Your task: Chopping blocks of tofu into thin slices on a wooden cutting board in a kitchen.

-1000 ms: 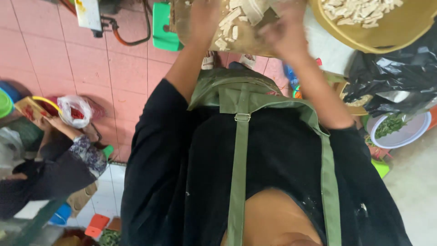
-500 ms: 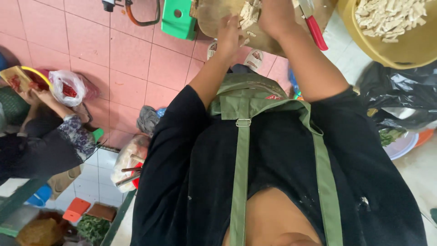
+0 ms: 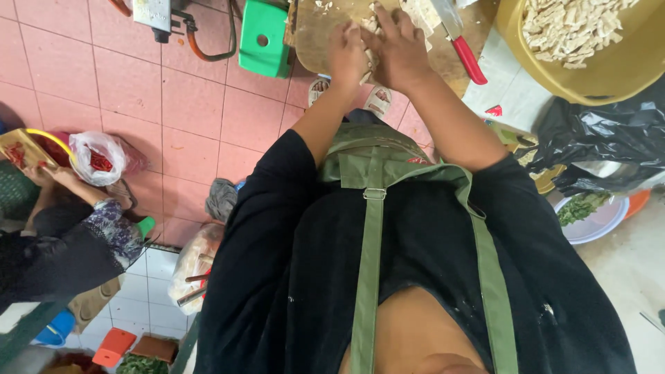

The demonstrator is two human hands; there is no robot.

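Note:
Both hands reach forward to a round wooden cutting board (image 3: 315, 31) at the top of the view. My left hand (image 3: 346, 52) and my right hand (image 3: 400, 50) are pressed together, cupped around a small heap of pale cut pieces (image 3: 370, 22) on the board. A knife with a red handle (image 3: 468, 59) lies on the board just right of my right hand. I wear a black shirt and a green apron (image 3: 367, 228).
A yellow basin (image 3: 554, 76) of pale cut pieces stands top right, above a black plastic bag (image 3: 603, 145) and a white bowl of greens (image 3: 596, 221). A green stool (image 3: 263, 41) stands left of the board. Another person (image 3: 62, 235) crouches far left beside a bag of red chillies (image 3: 97, 159).
My hands have drawn closer together over the pieces on the board. The view has shifted, and the knife's red handle now shows apart from my right hand.

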